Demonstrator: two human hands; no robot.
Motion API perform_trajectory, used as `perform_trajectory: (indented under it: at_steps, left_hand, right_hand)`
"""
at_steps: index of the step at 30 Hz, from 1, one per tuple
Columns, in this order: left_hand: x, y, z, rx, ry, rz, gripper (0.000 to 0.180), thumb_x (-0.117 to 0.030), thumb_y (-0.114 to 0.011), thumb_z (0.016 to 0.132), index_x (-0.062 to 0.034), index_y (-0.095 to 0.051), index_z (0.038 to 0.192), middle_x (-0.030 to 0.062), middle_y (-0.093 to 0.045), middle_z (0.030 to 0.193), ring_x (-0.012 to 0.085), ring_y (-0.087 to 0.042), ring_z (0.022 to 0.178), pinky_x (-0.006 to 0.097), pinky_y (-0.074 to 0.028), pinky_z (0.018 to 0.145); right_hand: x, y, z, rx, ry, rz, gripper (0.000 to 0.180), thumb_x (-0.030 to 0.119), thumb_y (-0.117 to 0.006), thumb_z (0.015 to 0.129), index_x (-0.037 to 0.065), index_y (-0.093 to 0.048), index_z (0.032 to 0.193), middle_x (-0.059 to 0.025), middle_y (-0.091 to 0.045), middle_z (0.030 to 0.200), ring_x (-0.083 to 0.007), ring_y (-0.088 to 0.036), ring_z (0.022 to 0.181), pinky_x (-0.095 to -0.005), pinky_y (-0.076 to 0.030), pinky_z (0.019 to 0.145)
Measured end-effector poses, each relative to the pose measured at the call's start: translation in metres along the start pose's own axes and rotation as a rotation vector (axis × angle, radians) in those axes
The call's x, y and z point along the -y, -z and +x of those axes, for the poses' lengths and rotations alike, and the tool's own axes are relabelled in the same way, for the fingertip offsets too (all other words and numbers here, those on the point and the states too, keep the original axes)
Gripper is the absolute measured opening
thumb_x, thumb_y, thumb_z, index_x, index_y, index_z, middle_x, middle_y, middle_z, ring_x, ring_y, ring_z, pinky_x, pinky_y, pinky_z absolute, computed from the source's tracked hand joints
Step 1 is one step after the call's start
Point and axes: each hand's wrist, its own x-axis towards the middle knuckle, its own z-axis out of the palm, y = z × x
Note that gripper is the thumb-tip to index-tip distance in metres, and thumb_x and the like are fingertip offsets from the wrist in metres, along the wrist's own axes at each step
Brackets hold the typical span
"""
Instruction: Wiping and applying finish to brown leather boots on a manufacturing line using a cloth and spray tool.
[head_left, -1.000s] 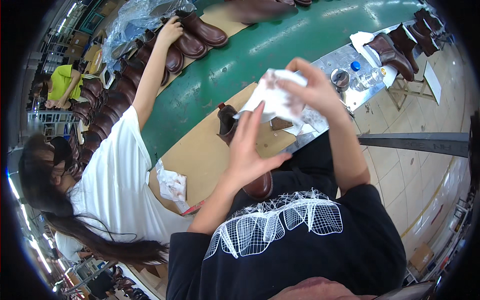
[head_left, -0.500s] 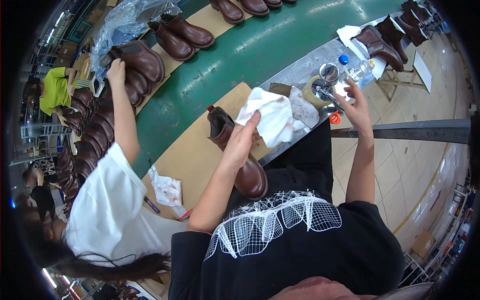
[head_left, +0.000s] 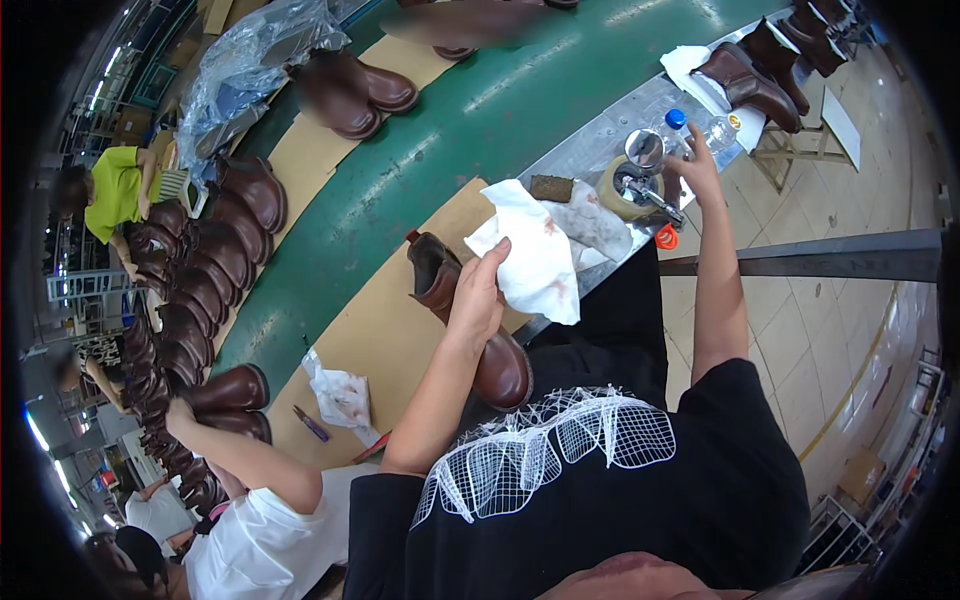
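Observation:
My left hand (head_left: 480,290) grips a white stained cloth (head_left: 535,262) and rests over a brown leather boot (head_left: 470,320) lying on a tan board. My right hand (head_left: 695,165) reaches out to the grey metal bench, its fingers touching a clear plastic bottle with a blue cap (head_left: 690,130). Beside that hand stands a round open tin (head_left: 628,190) with a small tool in it and a round metal lid (head_left: 645,150).
A green conveyor belt (head_left: 450,130) carries tan boards with brown boots (head_left: 345,95). A co-worker in white at lower left holds a boot (head_left: 225,390). Many boots line a rack (head_left: 190,280) on the left. Another boot (head_left: 750,85) and cloths lie at top right.
My right hand has let go of the cloth and stretched right to the bottle on the bench. My left hand keeps the cloth over the boot. The co-worker's arm moved down to nearer boots.

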Motion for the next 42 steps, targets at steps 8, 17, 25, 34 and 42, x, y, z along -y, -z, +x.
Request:
perform_trajectory:
  at_steps: [8,17,25,34,42]
  left_hand:
    - [0.005,-0.031,0.027,0.225,0.063,-0.103,0.043,-0.028,-0.052,0.102,0.0031,-0.053,0.132,0.0127,-0.064,0.127,0.0215,-0.064,0.114,0.037,-0.051,0.099]
    - [0.004,-0.05,0.035,0.156,0.164,-0.268,0.042,-0.026,-0.054,0.102,-0.0001,-0.051,0.135,0.0117,-0.063,0.128,0.0241,-0.062,0.118,0.042,-0.049,0.103]
    - [0.004,-0.06,0.045,0.104,0.091,-0.273,0.041,-0.025,-0.058,0.1,0.0012,-0.053,0.131,0.0122,-0.064,0.125,0.0246,-0.065,0.114,0.042,-0.051,0.101]
    - [0.017,-0.062,0.059,0.075,0.006,-0.167,0.045,-0.029,-0.059,0.099,0.0032,-0.054,0.129,0.0113,-0.064,0.124,0.0219,-0.063,0.112,0.037,-0.05,0.097]
    - [0.014,-0.067,0.053,0.061,0.03,-0.152,0.045,-0.029,-0.058,0.099,0.0031,-0.052,0.131,0.012,-0.063,0.123,0.0227,-0.063,0.112,0.038,-0.051,0.095]
  right_hand:
    - [-0.025,0.047,0.034,-0.194,-0.084,-0.079,0.081,0.032,-0.084,0.073,-0.003,-0.051,0.138,-0.0211,-0.063,0.127,-0.0281,-0.062,0.115,-0.0364,-0.049,0.094]
    - [0.136,0.101,-0.095,-0.149,0.249,0.414,0.054,0.01,-0.076,0.085,0.0,-0.056,0.135,-0.0096,-0.067,0.114,-0.0184,-0.062,0.11,-0.0331,-0.049,0.095]
    - [0.173,0.057,-0.154,0.207,0.449,-0.043,0.055,0.01,-0.078,0.077,-0.001,-0.06,0.128,-0.0121,-0.065,0.116,-0.021,-0.063,0.109,-0.0346,-0.049,0.093]
    - [0.175,0.031,-0.158,0.165,0.593,-0.397,0.053,0.009,-0.079,0.068,0.007,-0.065,0.119,-0.0129,-0.056,0.096,-0.0324,-0.058,0.092,-0.042,-0.05,0.078]
    - [0.175,0.027,-0.155,0.16,0.574,-0.461,0.053,0.007,-0.078,0.067,0.009,-0.066,0.119,-0.0119,-0.059,0.098,-0.0336,-0.059,0.094,-0.0408,-0.051,0.08]
